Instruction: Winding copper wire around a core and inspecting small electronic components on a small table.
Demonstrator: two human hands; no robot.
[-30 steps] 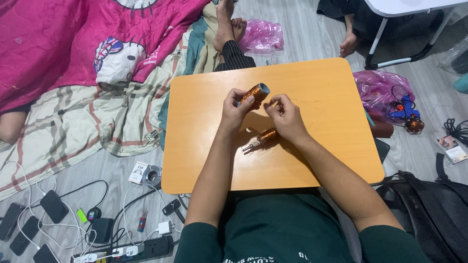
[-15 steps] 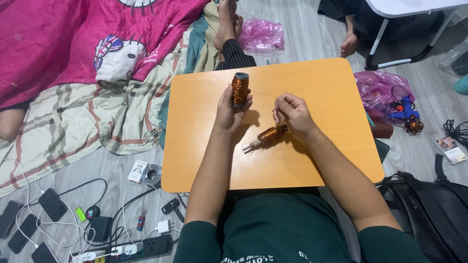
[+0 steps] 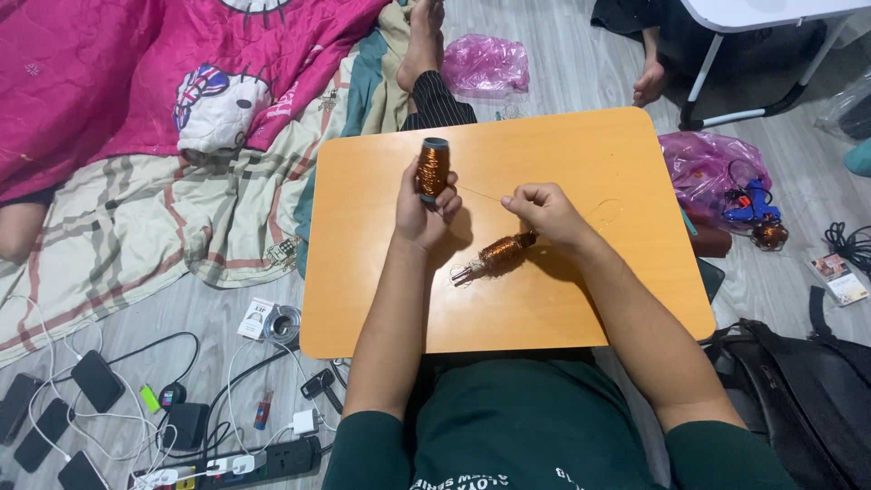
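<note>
My left hand (image 3: pixel 419 210) holds a spool of copper wire (image 3: pixel 434 168) upright above the orange lap table (image 3: pixel 581 299). A thin strand of wire runs from the spool to my right hand (image 3: pixel 542 210), which pinches it between the fingertips. Below and between the hands, a second piece wound with copper wire (image 3: pixel 496 256) lies on the table, just under my right hand.
A pink blanket (image 3: pixel 109 82) and striped sheet lie to the left. Phones, cables and a power strip (image 3: pixel 227 461) cover the floor at lower left. Pink plastic bags (image 3: pixel 708 163), a black bag (image 3: pixel 798 399) and another person's feet (image 3: pixel 649 86) are around the table.
My left hand turned the spool from lying sideways to upright and moved it left. My right hand drew away to the right, pulling out a strand of wire.
</note>
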